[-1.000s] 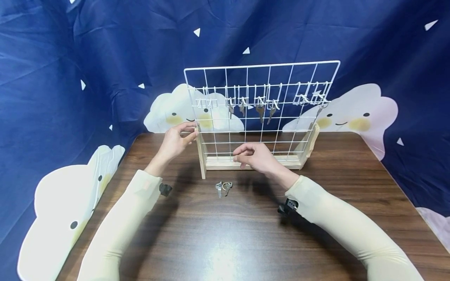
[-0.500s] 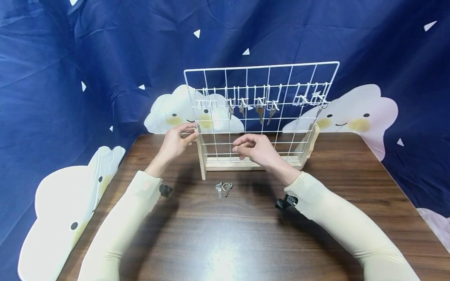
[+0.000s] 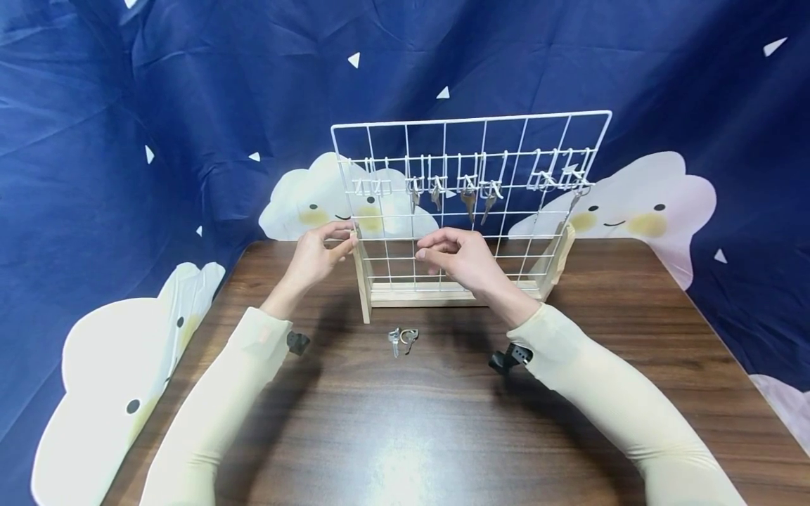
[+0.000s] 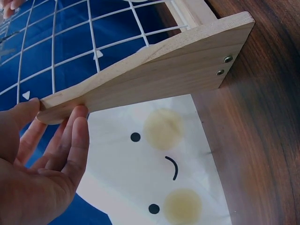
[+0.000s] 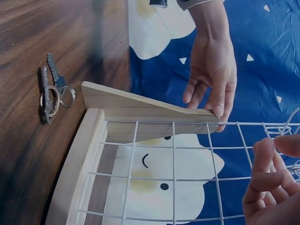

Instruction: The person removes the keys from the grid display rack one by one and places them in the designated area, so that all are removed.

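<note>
A white wire grid rack (image 3: 471,121) stands on wooden supports, with several keys (image 3: 468,202) hanging from its white hooks. My left hand (image 3: 314,256) pinches the top of the left wooden side panel (image 4: 159,70), thumb on one side and fingers on the other. In front of the grid hovers my right hand (image 3: 465,258), below the hanging keys. Its fingers are loosely bent, with thumb and index tips close together, and no object shows between them. On the table before the rack lie two keys with rings (image 5: 49,96).
The dark wood table (image 3: 405,414) spreads in front of the rack. Behind it hangs a blue cloth (image 3: 253,77) printed with white clouds. Two empty hooks (image 3: 370,184) hang at the grid's left end. The right wooden side panel (image 3: 560,256) supports the other end.
My right hand has risen in front of the grid, from near the wooden base to about mid-height. The left hand stays on the side panel, and the two keys on the table lie unmoved.
</note>
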Action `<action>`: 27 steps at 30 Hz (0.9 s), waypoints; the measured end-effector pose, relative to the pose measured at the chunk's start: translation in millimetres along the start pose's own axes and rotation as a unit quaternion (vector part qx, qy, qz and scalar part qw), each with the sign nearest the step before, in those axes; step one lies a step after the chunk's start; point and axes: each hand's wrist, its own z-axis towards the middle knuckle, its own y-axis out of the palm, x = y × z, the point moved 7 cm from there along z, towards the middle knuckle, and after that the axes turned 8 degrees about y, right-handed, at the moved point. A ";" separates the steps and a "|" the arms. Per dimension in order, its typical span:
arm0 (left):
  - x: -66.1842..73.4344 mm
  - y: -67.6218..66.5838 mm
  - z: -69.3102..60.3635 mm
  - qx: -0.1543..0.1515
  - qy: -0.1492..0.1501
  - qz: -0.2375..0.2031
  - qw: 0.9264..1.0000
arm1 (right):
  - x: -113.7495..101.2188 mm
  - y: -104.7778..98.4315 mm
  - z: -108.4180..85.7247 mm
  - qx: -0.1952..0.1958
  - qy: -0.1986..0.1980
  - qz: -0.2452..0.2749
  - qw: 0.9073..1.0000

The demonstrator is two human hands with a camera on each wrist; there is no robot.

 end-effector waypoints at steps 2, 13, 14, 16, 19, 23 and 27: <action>0.1 -0.3 -0.3 0.000 -0.001 0.002 1.000 | -2.0 -0.3 0.7 0.001 -0.002 0.003 1.000; 0.4 -0.9 -0.5 0.000 0.002 0.007 1.000 | -14.3 -3.2 0.7 0.015 -0.013 0.030 0.999; 0.1 -0.7 -0.7 0.000 0.001 0.006 1.000 | -15.1 -3.2 1.0 0.017 -0.015 0.031 0.999; -0.7 -0.5 -1.3 0.000 -0.001 0.005 1.000 | -16.7 -3.2 1.5 0.020 -0.017 0.037 0.999; -1.3 0.0 -1.9 -0.002 -0.003 0.009 1.000 | -19.7 -3.4 2.2 0.027 -0.022 0.043 0.998; -0.8 0.1 -1.5 -0.002 -0.003 0.014 1.000 | -22.8 -5.0 5.4 0.043 -0.027 0.052 0.997; -1.3 0.1 -0.1 -0.001 -0.004 0.012 1.000 | -25.2 -7.7 8.3 0.057 -0.034 0.059 0.996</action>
